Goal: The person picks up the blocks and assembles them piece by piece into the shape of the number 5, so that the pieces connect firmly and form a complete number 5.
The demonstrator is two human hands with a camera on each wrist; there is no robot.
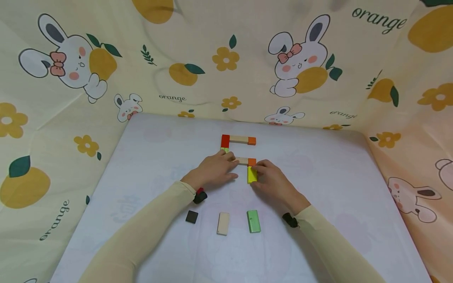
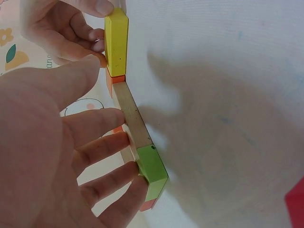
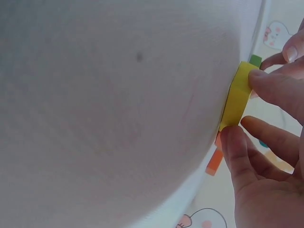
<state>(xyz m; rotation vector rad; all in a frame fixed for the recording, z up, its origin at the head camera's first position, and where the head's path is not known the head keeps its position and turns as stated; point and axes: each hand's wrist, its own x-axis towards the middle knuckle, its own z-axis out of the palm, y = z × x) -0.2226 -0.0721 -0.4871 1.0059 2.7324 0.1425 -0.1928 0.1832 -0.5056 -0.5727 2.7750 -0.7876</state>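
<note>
My right hand (image 1: pixel 274 181) pinches a yellow block (image 1: pixel 252 175) between thumb and fingers. One end of it meets a small orange block (image 1: pixel 252 162), which joins a light wooden block (image 1: pixel 242 161). My left hand (image 2: pixel 42 142) has its fingers extended; their tips touch the side of this wooden block (image 2: pixel 133 116) and a green block (image 2: pixel 151 164) at its end. Beyond the left fingers, in the head view, a red block (image 1: pixel 225 140) links to another wooden block (image 1: pixel 239 139) tipped with an orange block (image 1: pixel 252 140). The left hand partly covers the green block.
Nearer the body lie a black square block (image 1: pixel 192 217), a light wooden block (image 1: pixel 223 223) and a green block (image 1: pixel 253 221). A red piece (image 2: pixel 297 204) shows beside the left wrist. Patterned cloth (image 1: pixel 226 78) rises behind the white table (image 1: pixel 318 243).
</note>
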